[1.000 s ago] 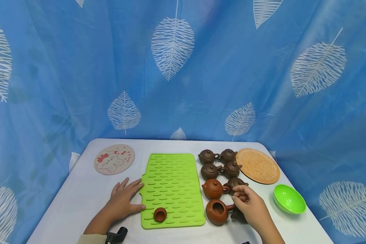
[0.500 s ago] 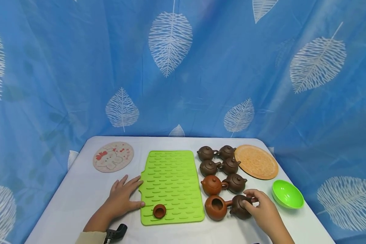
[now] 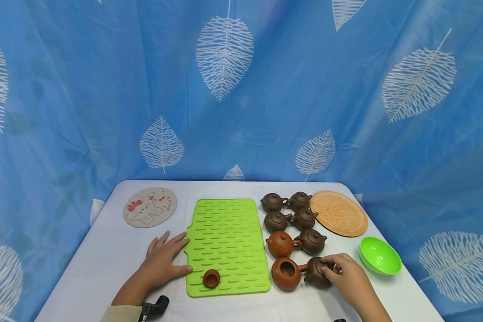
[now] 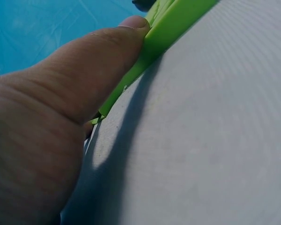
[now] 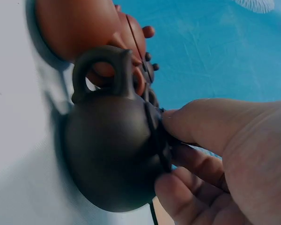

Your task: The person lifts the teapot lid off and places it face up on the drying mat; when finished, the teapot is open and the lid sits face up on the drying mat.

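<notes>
My right hand (image 3: 348, 275) is over the front dark brown teapot (image 3: 315, 273), its thumb and fingers pinching the lid (image 5: 154, 133) at the top. The lid sits on the pot in the right wrist view; the hand hides its knob. Left of that pot is a reddish-brown teapot (image 3: 285, 278) with an uncovered mouth. My left hand (image 3: 161, 261) lies with fingers spread at the left edge of a green ridged mat (image 3: 225, 241), the thumb (image 4: 107, 51) touching its rim. A small reddish-brown cup-like piece (image 3: 211, 278), hollow side up, rests on the mat's front left.
Behind are a lidded reddish-brown teapot (image 3: 281, 244) and several dark teapots (image 3: 277, 222), standing close together in two columns. A round orange-brown mat (image 3: 339, 213) and a green bowl (image 3: 380, 256) lie to the right. A round picture mat (image 3: 150, 207) is back left.
My right hand has moved toward the front right, from above the teapots onto the front dark teapot's lid. The left hand stays at the mat, and the head view has shifted slightly.
</notes>
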A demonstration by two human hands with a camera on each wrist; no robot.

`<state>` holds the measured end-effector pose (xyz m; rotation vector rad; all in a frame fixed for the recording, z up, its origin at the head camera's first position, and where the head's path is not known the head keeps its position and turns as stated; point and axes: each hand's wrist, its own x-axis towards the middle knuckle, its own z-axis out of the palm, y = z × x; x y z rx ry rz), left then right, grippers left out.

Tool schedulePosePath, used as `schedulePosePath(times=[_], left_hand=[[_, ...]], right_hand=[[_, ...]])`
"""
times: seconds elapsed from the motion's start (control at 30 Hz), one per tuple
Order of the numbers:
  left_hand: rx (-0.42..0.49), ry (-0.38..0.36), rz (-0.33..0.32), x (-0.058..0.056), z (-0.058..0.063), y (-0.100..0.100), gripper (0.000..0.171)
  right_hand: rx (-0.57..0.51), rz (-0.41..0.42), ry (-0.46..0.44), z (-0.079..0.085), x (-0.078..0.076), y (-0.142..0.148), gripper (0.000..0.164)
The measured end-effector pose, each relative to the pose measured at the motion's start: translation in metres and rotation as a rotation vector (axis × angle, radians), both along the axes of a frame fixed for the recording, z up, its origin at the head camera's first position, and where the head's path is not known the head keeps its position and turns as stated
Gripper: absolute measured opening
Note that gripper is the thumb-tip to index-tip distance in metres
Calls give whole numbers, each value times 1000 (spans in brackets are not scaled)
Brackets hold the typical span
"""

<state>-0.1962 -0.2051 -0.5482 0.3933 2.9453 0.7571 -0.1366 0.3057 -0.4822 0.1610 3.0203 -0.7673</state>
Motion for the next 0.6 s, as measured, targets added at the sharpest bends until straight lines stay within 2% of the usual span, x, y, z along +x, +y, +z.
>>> schedulePosePath(times=[0.6], left_hand=[[6, -6, 6, -1, -3, 0, 98]], right_hand=[[107, 105, 56, 2, 4, 6, 22]])
